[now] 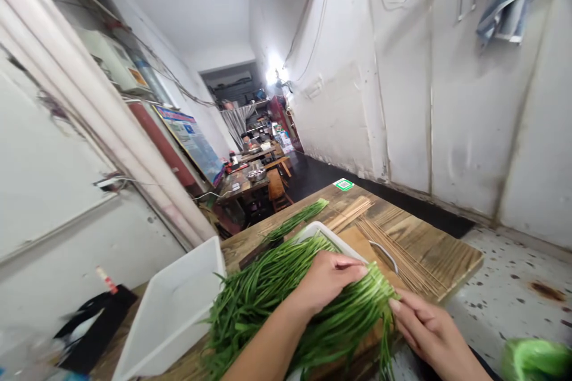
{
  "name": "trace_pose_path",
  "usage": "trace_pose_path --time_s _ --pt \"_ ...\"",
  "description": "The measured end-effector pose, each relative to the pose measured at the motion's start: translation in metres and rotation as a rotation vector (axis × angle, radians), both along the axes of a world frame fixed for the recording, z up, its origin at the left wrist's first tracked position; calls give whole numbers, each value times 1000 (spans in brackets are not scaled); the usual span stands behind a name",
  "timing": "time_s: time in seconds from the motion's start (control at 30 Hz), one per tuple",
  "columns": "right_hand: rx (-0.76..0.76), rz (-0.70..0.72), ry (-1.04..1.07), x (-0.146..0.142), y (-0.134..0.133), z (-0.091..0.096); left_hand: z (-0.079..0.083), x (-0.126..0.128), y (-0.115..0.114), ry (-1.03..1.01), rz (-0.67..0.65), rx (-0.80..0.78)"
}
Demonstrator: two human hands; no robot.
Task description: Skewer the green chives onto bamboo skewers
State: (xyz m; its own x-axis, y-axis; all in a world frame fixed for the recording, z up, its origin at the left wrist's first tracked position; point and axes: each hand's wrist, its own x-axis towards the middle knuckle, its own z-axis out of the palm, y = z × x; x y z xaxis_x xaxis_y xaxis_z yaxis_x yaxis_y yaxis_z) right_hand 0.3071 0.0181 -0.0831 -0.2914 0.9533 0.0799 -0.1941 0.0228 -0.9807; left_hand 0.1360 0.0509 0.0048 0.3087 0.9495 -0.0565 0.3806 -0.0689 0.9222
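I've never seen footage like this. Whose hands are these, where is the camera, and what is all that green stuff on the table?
There is no machine here: these are a person's two bare hands, filmed by one camera worn on the head and looking forward and down, which is why the room looks stretched. The left hand presses down on a big bunch of long green chives lying across a wooden table. The right hand touches the cut ends of the bunch with its fingertips. Under the chives sits a white tray, and an empty white tub stands to the left. Beyond lie a smaller bundle of chives and a spread of thin bamboo skewers.
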Motion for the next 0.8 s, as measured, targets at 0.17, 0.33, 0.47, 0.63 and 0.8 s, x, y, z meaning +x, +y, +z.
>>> trace_pose_path --time_s 0.17,0.33,0.47,0.63,0.8 --pt "45 -8 -71 2 1 3 -8 7 -2 -59 75 -34" --pt "102 -47 -100 4 0 4 -6 7 -6 -131 91 -115" --pt "127 -75 -112 3 -7 5 -3 5 -9 -103 49 -117" --pt "151 -92 -94 0 -9 5 -8 4 -11 -103 35 -127" --pt "162 -95 -114 0 -7 1 4 1 -9 -11 -27 -126"
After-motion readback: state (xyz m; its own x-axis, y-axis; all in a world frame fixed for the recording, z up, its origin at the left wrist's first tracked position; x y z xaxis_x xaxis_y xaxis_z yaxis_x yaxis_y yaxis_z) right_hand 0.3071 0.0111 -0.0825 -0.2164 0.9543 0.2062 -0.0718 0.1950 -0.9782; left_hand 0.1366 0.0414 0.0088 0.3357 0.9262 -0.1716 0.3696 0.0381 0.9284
